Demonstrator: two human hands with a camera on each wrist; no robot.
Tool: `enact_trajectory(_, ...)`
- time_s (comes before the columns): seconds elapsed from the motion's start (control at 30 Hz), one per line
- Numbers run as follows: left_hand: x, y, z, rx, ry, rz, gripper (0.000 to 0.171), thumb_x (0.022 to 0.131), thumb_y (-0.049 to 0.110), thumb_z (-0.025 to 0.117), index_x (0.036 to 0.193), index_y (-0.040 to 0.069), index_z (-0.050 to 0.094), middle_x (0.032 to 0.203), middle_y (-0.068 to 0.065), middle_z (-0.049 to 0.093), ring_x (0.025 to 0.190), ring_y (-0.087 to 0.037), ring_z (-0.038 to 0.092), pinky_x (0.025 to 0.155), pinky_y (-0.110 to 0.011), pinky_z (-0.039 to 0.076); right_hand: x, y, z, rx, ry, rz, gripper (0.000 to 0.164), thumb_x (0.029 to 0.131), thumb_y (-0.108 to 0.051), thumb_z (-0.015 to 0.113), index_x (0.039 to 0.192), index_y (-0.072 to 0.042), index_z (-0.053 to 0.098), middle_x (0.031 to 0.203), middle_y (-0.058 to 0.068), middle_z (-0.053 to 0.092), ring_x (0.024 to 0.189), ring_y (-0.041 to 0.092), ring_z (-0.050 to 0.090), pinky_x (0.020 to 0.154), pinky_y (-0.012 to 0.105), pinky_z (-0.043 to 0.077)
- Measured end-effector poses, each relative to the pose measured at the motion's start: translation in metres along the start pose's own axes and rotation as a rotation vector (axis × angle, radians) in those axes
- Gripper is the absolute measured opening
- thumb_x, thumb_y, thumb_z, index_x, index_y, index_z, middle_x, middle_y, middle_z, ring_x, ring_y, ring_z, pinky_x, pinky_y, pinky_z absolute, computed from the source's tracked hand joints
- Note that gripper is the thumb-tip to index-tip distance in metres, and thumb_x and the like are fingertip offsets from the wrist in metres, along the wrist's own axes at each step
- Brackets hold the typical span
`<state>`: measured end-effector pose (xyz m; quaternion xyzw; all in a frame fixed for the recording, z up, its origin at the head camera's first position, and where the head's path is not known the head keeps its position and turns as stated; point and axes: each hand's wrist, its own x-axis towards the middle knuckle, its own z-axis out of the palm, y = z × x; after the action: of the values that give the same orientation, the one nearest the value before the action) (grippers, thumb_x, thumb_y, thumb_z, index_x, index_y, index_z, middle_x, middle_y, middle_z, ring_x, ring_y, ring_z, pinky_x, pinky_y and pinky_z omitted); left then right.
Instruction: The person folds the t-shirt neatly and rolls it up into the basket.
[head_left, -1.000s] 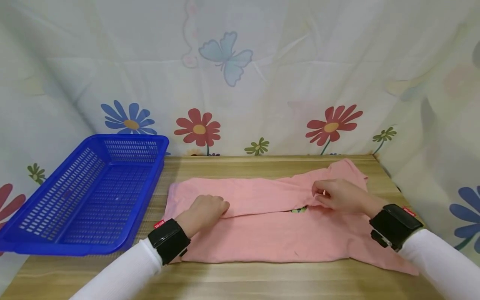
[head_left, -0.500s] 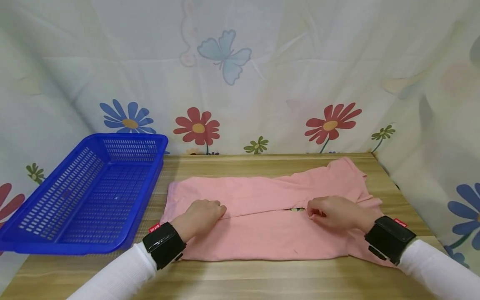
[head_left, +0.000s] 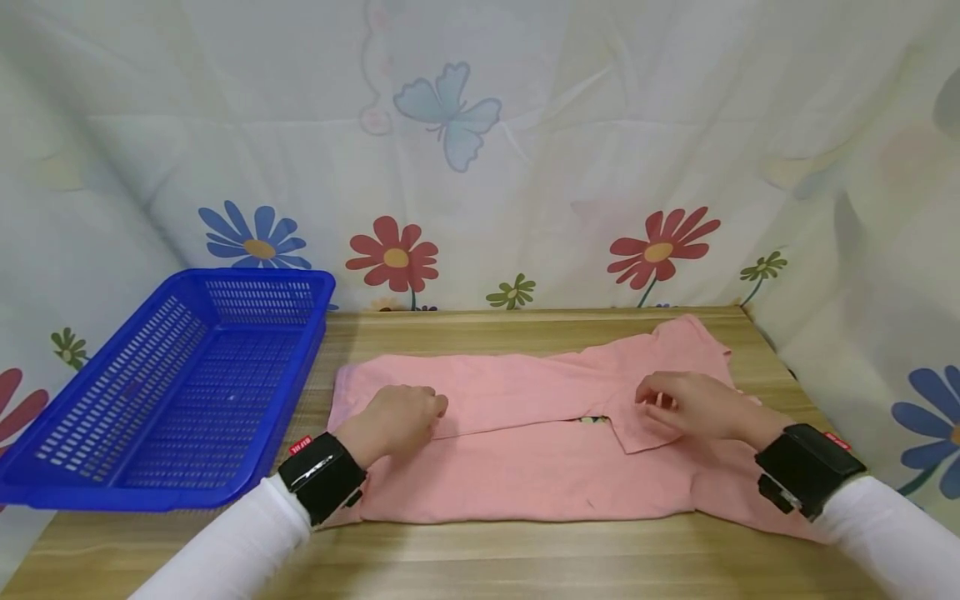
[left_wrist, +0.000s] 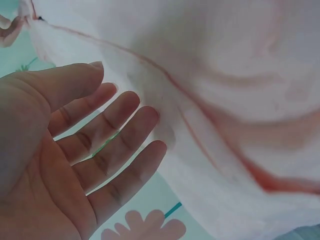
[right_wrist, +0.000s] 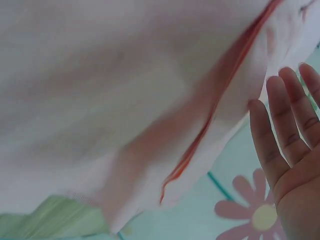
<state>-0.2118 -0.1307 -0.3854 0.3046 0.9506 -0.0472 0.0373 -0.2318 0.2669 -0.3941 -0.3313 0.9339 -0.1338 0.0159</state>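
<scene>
A pink garment (head_left: 517, 483) lies flat on the wooden table, its far part folded over toward the front along a long edge. In the head view my left hand (head_left: 393, 421) hovers close over the garment's left part. The left wrist view shows its fingers (left_wrist: 117, 130) relaxed, with nothing held. Over the right part is my right hand (head_left: 693, 404), fingers loosely bent in the head view. Its fingers (right_wrist: 285, 120) look fairly straight in the right wrist view and hold nothing. Below that hand a squared pink flap (head_left: 641, 429) lies turned down beside a small patterned patch (head_left: 592, 419).
A blue plastic basket (head_left: 247, 450) with perforated sides stands at the left of the table. Behind the wooden tabletop (head_left: 480, 562) hangs a white curtain (head_left: 525, 192) printed with flowers and a butterfly. Curtain also lines both sides.
My right hand came nearer pinching the cloth, then let go and moved up and to the right, leaving the flap turned down. The left hand shifted slightly left.
</scene>
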Motion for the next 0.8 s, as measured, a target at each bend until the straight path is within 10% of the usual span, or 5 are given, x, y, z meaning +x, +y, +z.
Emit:
enact_trajectory(0.27,0.013,-0.014,-0.017,0.004,0.004,-0.024,0.017,0.079,0.023,0.062,0.093,0.014,0.059,0.080,0.001,0.058,0.070,-0.013,0.055,0.064,-0.031,0.046,-0.013,0.036,-0.015,-0.058,0.108,0.159,0.019,0.079,-0.015,0.062,0.095,-0.007,0.059,0.086,0.000,0.059,0.073,0.012,0.055,0.060,0.027,0.047)
enact_trajectory(0.57,0.035,-0.035,-0.031,-0.130,-0.044,-0.155,0.024,0.079,0.021,0.063,0.098,0.007,0.060,0.086,-0.004,0.059,0.077,-0.017,0.054,0.073,-0.032,0.047,-0.026,0.069,-0.029,-0.039,0.026,0.372,0.030,0.085,-0.018,0.052,0.107,0.003,0.052,0.094,0.019,0.059,0.074,0.023,0.058,0.066,0.042,0.047)
enact_trajectory(0.8,0.049,-0.052,-0.023,-0.112,-0.068,-0.248,0.022,0.079,0.024,0.062,0.094,0.009,0.059,0.083,-0.003,0.059,0.075,-0.020,0.053,0.073,-0.035,0.045,-0.035,0.082,-0.021,-0.107,0.056,0.269,0.030,0.081,-0.012,0.057,0.109,-0.001,0.056,0.107,0.027,0.051,0.089,0.035,0.053,0.074,0.050,0.043)
